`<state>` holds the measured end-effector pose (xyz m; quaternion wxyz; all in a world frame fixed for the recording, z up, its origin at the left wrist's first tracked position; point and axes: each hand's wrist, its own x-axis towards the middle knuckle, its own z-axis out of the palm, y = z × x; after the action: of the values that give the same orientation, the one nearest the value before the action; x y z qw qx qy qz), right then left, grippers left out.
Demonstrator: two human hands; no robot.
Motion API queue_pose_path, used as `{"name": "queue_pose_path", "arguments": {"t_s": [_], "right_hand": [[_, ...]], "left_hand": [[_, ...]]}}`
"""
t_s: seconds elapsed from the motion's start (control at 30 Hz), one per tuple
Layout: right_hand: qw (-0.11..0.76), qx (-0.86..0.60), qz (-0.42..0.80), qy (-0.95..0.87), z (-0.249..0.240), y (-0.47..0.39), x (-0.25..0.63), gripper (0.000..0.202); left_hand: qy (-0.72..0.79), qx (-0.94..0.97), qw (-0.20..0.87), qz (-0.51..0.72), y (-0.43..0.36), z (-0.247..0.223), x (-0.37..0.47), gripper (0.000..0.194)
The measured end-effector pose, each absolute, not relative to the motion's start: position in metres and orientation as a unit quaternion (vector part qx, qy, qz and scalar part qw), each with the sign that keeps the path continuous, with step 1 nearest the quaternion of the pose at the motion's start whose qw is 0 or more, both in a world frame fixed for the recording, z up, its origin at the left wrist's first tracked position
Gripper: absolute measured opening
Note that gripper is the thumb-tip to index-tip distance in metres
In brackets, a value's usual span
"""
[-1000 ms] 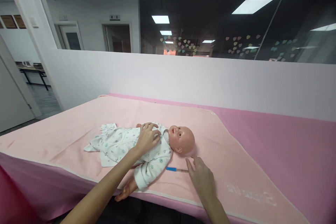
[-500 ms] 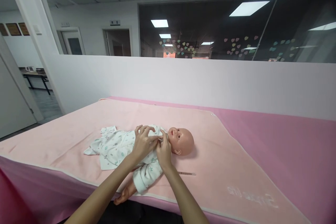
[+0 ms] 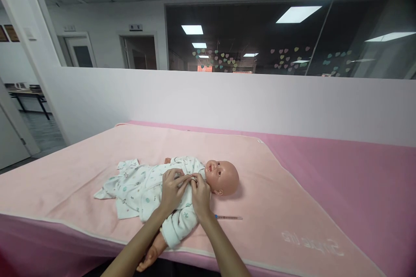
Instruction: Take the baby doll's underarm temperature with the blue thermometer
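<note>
A baby doll (image 3: 224,177) lies on its back on a peach blanket (image 3: 266,190), its bald head toward the right. It wears a white printed outfit (image 3: 146,186). My left hand (image 3: 172,188) rests over the doll's chest, its fingers pinching the cloth near the neckline. Close beside it, my right hand (image 3: 200,192) pinches the same area of the outfit just below the doll's chin. The fingertips of both hands nearly meet. A thin pen-like stick (image 3: 229,217) with a blue end lies on the blanket, right of my right forearm.
Pink fabric (image 3: 357,173) covers the surface beyond the blanket. A low white wall (image 3: 227,104) runs behind, with a dark window above it. A door stands at the far left, and a small table (image 3: 27,94) is visible past it.
Both hands have moved slightly down and left, and my left fingers have come down onto the outfit. The doll's far hand now shows. The view has shifted a little to the right.
</note>
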<state>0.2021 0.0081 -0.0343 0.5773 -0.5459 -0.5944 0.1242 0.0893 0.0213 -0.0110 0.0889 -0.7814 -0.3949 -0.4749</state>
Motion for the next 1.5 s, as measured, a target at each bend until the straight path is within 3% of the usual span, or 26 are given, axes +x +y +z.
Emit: {"name": "queue_pose_path", "arguments": {"t_s": [0.4,0.83,1.13,1.5], "right_hand": [[0.562,-0.563,0.049,-0.604,-0.043,0.009,0.201,0.017],[0.663,-0.515,0.106,-0.533,-0.041,0.012,0.204,0.021],[0.669,-0.502,0.079,-0.542,-0.040,0.011,0.203,0.022],[0.655,-0.513,0.032,-0.554,-0.042,0.008,0.200,0.022]], "left_hand": [[-0.433,-0.732,0.085,-0.518,0.013,-0.022,0.093,0.016],[-0.435,-0.734,0.106,-0.511,0.007,-0.025,0.091,0.021],[-0.496,-0.691,0.165,-0.499,0.005,-0.023,0.087,0.021],[-0.498,-0.686,0.164,-0.503,0.004,-0.025,0.085,0.017]]}}
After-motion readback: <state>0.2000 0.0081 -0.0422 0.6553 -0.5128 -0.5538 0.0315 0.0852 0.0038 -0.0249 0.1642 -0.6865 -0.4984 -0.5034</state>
